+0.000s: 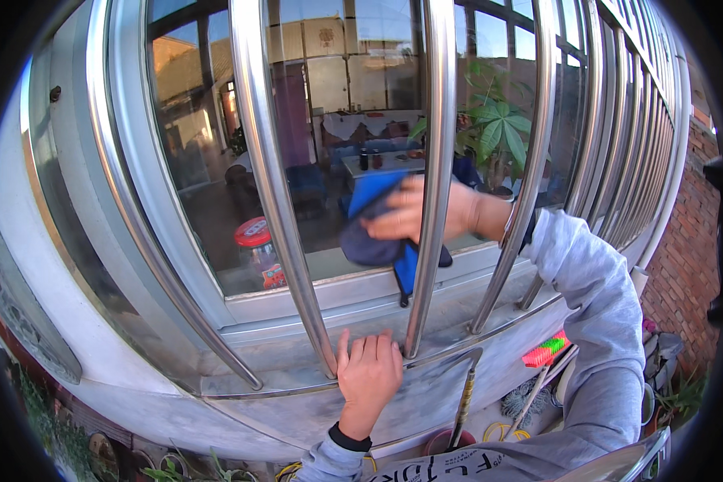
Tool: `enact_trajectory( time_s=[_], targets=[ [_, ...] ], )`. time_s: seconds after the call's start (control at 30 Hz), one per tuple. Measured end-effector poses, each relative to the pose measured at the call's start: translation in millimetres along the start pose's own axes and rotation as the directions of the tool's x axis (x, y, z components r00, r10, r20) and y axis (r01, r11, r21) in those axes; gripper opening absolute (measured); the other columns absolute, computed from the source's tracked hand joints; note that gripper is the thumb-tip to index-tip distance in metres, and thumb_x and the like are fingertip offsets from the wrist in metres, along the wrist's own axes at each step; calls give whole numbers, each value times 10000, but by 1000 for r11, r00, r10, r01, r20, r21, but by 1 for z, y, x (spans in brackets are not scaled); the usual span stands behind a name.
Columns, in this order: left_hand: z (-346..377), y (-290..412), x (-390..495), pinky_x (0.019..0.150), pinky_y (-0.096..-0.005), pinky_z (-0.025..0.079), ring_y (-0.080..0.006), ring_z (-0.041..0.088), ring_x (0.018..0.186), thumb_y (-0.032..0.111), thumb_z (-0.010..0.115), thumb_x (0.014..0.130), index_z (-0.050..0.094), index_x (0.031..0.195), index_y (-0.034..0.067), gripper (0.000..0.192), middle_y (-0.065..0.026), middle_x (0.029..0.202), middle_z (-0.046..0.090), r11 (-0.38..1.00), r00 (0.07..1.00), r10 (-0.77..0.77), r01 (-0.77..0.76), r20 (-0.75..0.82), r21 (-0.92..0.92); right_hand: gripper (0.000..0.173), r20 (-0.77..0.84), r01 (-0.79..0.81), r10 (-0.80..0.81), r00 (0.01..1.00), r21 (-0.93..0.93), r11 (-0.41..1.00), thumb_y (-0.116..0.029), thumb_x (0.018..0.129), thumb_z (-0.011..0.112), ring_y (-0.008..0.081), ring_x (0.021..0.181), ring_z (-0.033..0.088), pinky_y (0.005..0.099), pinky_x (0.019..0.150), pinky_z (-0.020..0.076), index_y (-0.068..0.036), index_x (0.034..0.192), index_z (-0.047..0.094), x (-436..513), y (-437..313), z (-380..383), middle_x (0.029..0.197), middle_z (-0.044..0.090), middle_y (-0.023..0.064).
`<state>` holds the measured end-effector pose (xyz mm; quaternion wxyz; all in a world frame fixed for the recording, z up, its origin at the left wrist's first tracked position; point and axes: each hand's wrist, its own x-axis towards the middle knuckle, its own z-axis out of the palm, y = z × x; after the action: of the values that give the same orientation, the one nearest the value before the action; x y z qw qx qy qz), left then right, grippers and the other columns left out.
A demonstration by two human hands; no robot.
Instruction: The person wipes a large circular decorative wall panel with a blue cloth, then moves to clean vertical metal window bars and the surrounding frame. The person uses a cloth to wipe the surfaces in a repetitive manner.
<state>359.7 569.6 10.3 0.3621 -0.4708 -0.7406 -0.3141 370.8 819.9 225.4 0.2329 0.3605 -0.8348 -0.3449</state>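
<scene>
My right hand (425, 208) reaches between the metal window bars and presses a blue and dark grey cloth (370, 235) against the window pane (337, 187). Motion blurs its fingers and the cloth. One blue corner of the cloth hangs over the lower window frame (337, 298). On the outer edge of the stone sill (373, 337) rests my left hand (369, 370), fingers spread a little and nothing in it. It lies between the feet of two steel bars (277, 181), close to the left one. Behind the glass stands a jar with a red lid (253, 233).
More steel bars (590, 120) run along the right. A potted plant (500, 129) shows at the window. Below the sill are a hooked-top pole (465, 397), a pink and green broom head (545, 349) and a mop (525, 400). A brick surface (681, 259) lies at far right.
</scene>
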Motion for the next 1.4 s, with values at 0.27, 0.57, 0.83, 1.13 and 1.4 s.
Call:
enact_trajectory(
  time_s=[0.27,0.57,0.83,1.13,1.4],
  targets=[
    [1,1,1,1067,-510,443,-229,624,846,182,666,869,704,1020,68,194,-45,840,652,1000,1000,2,-2,-15,24,378,-258,-247,231,938,-30,969,-248,912,584,277,1112,647,395,937,520,-200,1273,684,13,51,-27,1260,670,57],
    [0,4,2,1051,-500,437,-230,637,834,150,668,825,723,998,91,191,-31,839,671,999,1000,-25,25,12,46,388,-836,-696,273,476,-169,698,-194,928,557,301,1228,591,458,1050,446,-146,1301,652,33,151,-88,1388,622,83],
    [0,4,4,1031,-477,452,-226,633,813,147,658,813,733,983,91,194,-34,810,663,999,1000,-17,17,-14,28,528,-25,259,-258,966,156,953,-393,940,490,245,1188,601,400,1041,446,-131,1384,603,63,15,23,1444,592,20],
    [4,1,0,1022,-473,466,-210,624,809,184,670,826,729,948,103,157,-11,793,644,996,1000,25,-24,-18,91,389,-779,-634,269,567,-204,746,-136,947,486,318,1213,620,430,1026,505,-136,1298,654,10,192,-100,1391,620,131],
    [8,-1,-3,1012,-479,465,-208,632,791,204,675,810,735,933,124,158,-6,780,653,994,998,45,-41,-35,104,470,-694,-934,624,-358,275,-230,-320,994,471,416,1312,526,520,1096,422,-110,1400,582,-128,281,-116,1483,528,143]
  ],
)
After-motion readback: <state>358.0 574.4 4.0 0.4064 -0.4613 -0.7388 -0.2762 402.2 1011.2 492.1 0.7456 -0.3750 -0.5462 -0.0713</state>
